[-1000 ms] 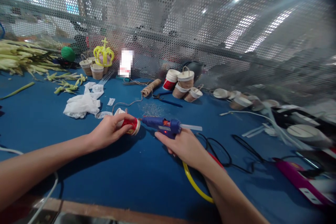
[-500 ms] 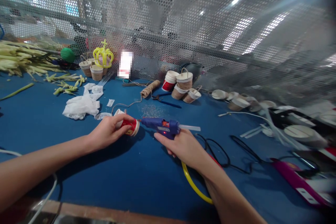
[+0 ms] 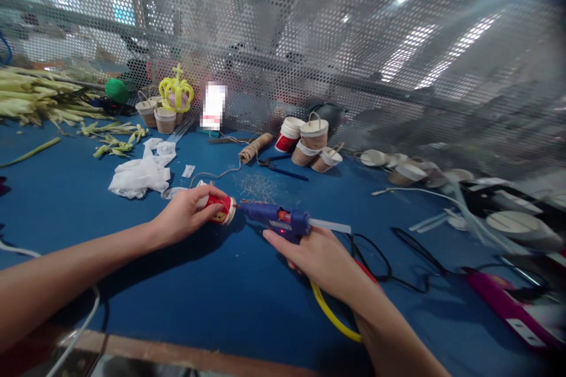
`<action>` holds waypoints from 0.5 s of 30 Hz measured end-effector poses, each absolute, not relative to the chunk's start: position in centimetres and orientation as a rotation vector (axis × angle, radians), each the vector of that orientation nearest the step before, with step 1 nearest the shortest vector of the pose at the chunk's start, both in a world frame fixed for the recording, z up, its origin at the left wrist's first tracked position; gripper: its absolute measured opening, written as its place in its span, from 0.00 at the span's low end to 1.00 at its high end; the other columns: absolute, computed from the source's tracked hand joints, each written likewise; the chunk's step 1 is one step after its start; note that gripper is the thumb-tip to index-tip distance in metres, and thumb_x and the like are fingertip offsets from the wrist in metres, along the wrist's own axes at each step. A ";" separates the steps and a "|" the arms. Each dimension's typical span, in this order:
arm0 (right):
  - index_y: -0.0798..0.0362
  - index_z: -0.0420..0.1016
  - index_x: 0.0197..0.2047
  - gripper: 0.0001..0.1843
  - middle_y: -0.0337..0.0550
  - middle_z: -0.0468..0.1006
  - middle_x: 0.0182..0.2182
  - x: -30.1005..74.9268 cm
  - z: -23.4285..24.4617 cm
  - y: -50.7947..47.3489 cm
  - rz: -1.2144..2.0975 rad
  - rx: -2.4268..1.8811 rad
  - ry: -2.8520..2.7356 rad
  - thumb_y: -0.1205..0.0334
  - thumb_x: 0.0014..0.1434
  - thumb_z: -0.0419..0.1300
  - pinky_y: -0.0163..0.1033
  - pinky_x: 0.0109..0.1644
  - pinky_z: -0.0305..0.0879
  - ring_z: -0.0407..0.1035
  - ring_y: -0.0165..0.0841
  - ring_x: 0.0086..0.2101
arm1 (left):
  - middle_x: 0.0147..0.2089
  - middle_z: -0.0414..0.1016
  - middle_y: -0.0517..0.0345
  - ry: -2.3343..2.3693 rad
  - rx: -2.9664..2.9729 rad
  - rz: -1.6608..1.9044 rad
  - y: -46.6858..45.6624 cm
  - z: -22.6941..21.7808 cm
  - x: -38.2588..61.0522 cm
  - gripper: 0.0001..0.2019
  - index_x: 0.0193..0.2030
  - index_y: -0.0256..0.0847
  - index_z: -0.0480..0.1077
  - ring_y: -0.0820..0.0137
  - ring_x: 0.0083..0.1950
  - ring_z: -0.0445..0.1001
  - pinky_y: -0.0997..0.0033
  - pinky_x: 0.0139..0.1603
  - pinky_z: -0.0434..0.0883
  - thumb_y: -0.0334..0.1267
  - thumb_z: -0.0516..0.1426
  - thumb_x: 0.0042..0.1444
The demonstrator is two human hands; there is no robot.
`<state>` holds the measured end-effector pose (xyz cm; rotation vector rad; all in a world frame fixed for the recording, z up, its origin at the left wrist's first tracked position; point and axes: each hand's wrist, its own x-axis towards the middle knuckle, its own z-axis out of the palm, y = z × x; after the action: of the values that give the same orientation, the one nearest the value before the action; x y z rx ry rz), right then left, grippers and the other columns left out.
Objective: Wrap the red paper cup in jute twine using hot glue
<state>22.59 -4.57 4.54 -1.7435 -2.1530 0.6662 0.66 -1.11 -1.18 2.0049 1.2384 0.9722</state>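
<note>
My left hand (image 3: 183, 212) is closed round a small red and white paper cup (image 3: 224, 212), which lies on its side with its rim end to the right. In my right hand (image 3: 316, 253) is a blue glue gun (image 3: 274, 216), its red light lit. The gun's nozzle is at the cup's rim end; whether it touches cannot be made out. A clear glue stick (image 3: 331, 225) juts from the back of the gun. Thin twine (image 3: 216, 175) runs from a roll of twine (image 3: 255, 148) toward the cup.
Behind are twine-wrapped cups with handles (image 3: 315, 132), blue-handled pliers (image 3: 285, 171) and crumpled white material (image 3: 139, 178). A yellow crown (image 3: 177, 91) stands near the perforated metal screen (image 3: 265, 29). Black cable (image 3: 375, 256), a yellow tube (image 3: 329, 312) and a purple power strip (image 3: 504, 300) lie right.
The glue gun has tilted slightly, its back end now lower and farther right. The cup has turned a little in my left hand. The whole view has shifted slightly.
</note>
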 end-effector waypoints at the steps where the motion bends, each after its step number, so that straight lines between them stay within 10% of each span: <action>1: 0.51 0.59 0.16 0.18 0.33 0.62 0.09 22.6 4.6 -4.6 0.662 -1.738 -2.160 0.56 0.54 0.54 0.34 0.23 0.58 0.62 0.28 0.15 | 0.37 0.77 0.56 1.239 2.004 0.973 -1.1 -1.2 0.7 0.12 0.41 0.38 0.70 0.68 0.36 0.74 0.70 0.40 0.69 0.41 0.52 0.55; 15: 0.50 0.68 0.20 0.14 0.32 0.63 0.09 22.9 4.0 -5.1 0.603 -1.613 -2.203 0.54 0.54 0.53 0.34 0.21 0.56 0.61 0.29 0.15 | 0.38 0.77 0.55 1.283 1.947 0.978 -0.9 -0.8 0.8 0.10 0.40 0.39 0.70 0.68 0.37 0.74 0.69 0.40 0.69 0.40 0.53 0.54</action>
<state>22.89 -5.07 4.04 -1.6133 -2.2033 0.6034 0.83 -0.87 -0.78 1.9467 1.2832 0.9778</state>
